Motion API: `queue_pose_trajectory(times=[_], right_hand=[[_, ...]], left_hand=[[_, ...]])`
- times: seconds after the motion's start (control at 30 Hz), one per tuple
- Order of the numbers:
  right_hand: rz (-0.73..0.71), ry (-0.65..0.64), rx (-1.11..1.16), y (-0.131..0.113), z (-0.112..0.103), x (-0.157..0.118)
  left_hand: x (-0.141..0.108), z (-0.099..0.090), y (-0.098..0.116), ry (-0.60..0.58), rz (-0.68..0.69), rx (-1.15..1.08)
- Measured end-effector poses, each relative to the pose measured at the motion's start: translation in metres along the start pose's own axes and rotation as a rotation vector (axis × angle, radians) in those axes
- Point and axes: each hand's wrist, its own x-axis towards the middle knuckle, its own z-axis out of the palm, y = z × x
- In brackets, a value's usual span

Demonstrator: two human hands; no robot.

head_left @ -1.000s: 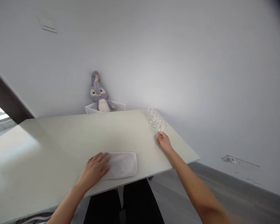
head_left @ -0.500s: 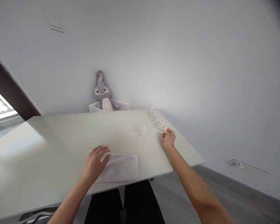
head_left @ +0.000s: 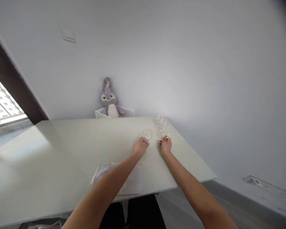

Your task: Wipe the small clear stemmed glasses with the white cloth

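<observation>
A small clear stemmed glass (head_left: pixel 147 133) stands upright on the white table, its bowl facing up. My left hand (head_left: pixel 141 147) is closed around its lower stem. Just to the right, my right hand (head_left: pixel 166 145) has its fingertips closed at the foot of the nearest glass (head_left: pixel 166 130) in a cluster of similar clear glasses (head_left: pixel 160 120); the fingers partly hide that foot. Below my left forearm lies a folded white cloth (head_left: pixel 134 181), partly covered by the arm.
The white table (head_left: pixel 73 152) reaches far to the left, and its right edge slants near the glasses. Behind its back edge, a grey plush toy (head_left: pixel 112 109) sits in a white perforated basket (head_left: pixel 130 113) against the wall (head_left: pixel 193 79).
My left hand has moved from the cloth forward and right, and has taken hold of the single glass's stem. My right hand has shifted slightly left at the cluster. The view has tilted a little.
</observation>
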Motion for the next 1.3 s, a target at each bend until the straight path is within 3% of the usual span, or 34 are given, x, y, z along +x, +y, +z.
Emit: queue_pose_trajectory(times=[0.1,0.2,0.37,0.63,0.77,0.87,0.97,1.07,1.17,1.3], right_hand=[[-0.002,-0.091,-0.003,0.006,0.017,-0.015],[0.012,-0.228,0.002,0.01,0.044,-0.032],[0.065,-0.432,0.016,0.015,0.11,-0.072],[0.125,-0.705,-0.001,0.024,0.239,-0.14],[0.16,-0.818,0.013,0.026,0.294,-0.171],[0.184,-0.886,0.027,0.026,0.318,-0.188],[0.209,-0.912,0.029,0.027,0.32,-0.195],[0.231,-0.918,0.025,0.025,0.296,-0.186],[0.246,-0.913,0.038,0.019,0.25,-0.161],[0.26,-0.821,0.08,0.01,0.167,-0.113]], left_hand=[[0.002,-0.006,-0.009,0.008,0.011,0.002],[0.003,-0.03,-0.027,0.058,-0.002,-0.003],[0.0,-0.096,-0.066,0.236,-0.088,-0.006],[-0.02,-0.202,-0.121,0.605,-0.257,0.041],[-0.028,-0.227,-0.136,0.739,-0.305,0.078],[-0.027,-0.233,-0.142,0.77,-0.299,0.084],[-0.024,-0.235,-0.145,0.777,-0.293,0.093],[-0.022,-0.24,-0.147,0.798,-0.316,0.115],[-0.022,-0.248,-0.15,0.841,-0.361,0.141],[-0.022,-0.257,-0.152,0.896,-0.405,0.162]])
